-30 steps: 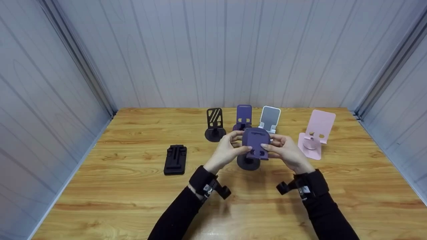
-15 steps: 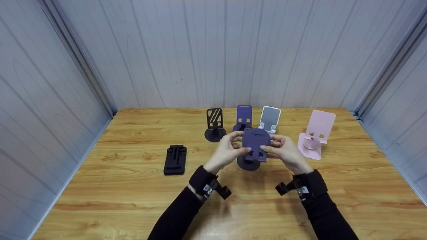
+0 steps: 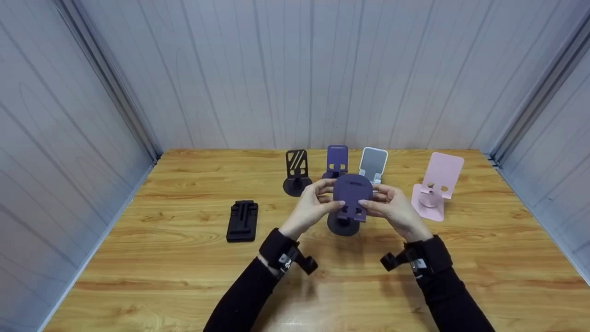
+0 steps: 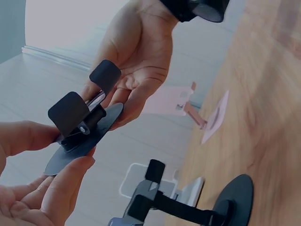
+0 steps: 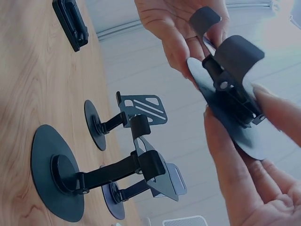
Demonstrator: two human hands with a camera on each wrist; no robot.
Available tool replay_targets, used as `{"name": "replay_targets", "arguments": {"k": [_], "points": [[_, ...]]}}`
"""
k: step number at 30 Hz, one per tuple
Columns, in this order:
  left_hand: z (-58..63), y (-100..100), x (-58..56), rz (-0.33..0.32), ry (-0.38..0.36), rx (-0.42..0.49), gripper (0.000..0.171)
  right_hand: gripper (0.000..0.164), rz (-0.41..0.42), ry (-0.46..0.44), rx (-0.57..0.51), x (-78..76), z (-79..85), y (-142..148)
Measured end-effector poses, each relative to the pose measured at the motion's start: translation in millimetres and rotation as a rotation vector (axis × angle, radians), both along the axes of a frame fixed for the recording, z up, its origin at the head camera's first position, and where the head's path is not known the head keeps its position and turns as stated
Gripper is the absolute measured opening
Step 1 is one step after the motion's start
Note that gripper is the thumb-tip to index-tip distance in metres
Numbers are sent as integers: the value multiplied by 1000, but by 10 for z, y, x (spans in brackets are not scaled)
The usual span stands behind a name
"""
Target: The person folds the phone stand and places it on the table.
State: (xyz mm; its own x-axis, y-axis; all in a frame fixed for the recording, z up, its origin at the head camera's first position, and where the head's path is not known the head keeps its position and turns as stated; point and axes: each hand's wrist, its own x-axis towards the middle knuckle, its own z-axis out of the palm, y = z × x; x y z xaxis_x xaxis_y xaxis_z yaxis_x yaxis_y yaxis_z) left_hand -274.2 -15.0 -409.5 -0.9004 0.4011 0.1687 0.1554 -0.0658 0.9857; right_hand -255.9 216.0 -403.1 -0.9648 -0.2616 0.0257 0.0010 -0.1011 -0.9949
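Both hands hold a folded purple phone stand (image 3: 353,192) above the table, its flat plate and round base lying close together. My left hand (image 3: 308,208) pinches its left side, thumb on the plate in front and fingers behind. On the opposite side my right hand (image 3: 397,211) grips it the same way. In the left wrist view, the two curved lips of the folded stand (image 4: 70,113) stick out. Just below it in the head view stands another phone stand with a dark round base (image 3: 343,228), its upper part hidden behind the held one.
Behind the hands stand a black slotted phone stand (image 3: 297,168), a purple one (image 3: 337,157) and a white-framed one (image 3: 373,162). To the right is a pink phone stand (image 3: 440,177). A folded black stand (image 3: 242,221) lies flat at the left. A panelled wall (image 3: 295,74) closes the back.
The held purple stand has shifted slightly up and left and its tilt has changed a little. Both hands keep their hold; the stands on the table have not moved.
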Motion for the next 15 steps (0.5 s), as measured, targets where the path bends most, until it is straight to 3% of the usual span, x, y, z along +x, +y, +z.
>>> {"name": "replay_targets", "arguments": {"k": [3, 6, 10, 15], "points": [[36, -51, -2, -9, -1, -12, 56, 44, -9, 18, -25, 21, 13, -45], [86, -135, -5, -34, 32, -95, 58, 41, -27, 41, -35, 43, 13, -103], [192, -324, 1, -47, 179, -275, 59, 34, -60, 74, -27, 78, 1, -199], [337, -646, 44, 74, 340, -411, 52, 20, -76, 65, -48, 124, -50, -367]]}}
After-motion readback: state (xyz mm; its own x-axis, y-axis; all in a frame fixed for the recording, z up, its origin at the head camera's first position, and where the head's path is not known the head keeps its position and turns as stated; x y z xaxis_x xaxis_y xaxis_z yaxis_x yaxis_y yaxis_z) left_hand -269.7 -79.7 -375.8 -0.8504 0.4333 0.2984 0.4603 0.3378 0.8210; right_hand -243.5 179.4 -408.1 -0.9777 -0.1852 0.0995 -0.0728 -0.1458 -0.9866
